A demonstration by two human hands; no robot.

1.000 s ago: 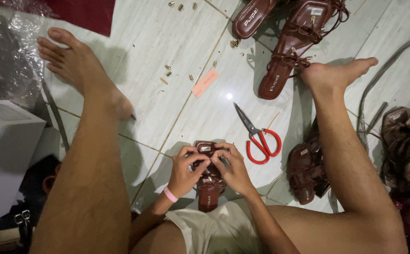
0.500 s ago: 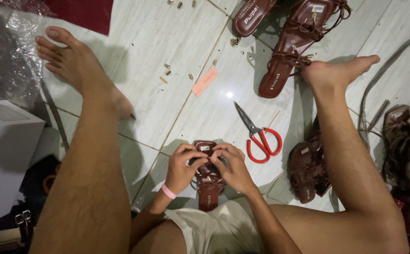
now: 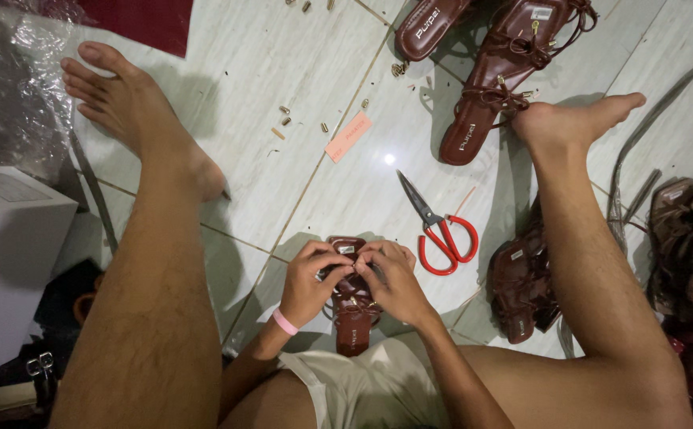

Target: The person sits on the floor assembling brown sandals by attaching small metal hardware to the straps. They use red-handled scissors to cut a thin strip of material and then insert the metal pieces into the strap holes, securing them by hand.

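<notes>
A person sits on a pale tiled floor [image 3: 283,63] with bare legs spread, the left leg [image 3: 148,278] running toward eleven o'clock and the right leg [image 3: 592,262] toward one o'clock. At nine o'clock stands a white box [image 3: 5,254], with crumpled clear plastic [image 3: 5,87] above it at ten o'clock. A heap of brown sandals [image 3: 692,246] lies at three o'clock, and another brown pair [image 3: 521,286] rests just beside the inner side of the right leg. Two long strappy sandals [image 3: 497,87] lie at twelve to one o'clock, near the right foot. Red-handled scissors [image 3: 440,230] lie shut on the tiles just right of centre, blades pointing to eleven o'clock. A small pink paper tag [image 3: 348,137] sits at twelve o'clock, with tiny metal bits scattered near it. Between the thighs, at six o'clock, lies a dark brown sandal [image 3: 353,322], toe end away from the body. The left hand [image 3: 308,282], with a pink band at the wrist, and the right hand [image 3: 390,282] meet over its front strap, fingertips of both pinched closed on the strap.
</notes>
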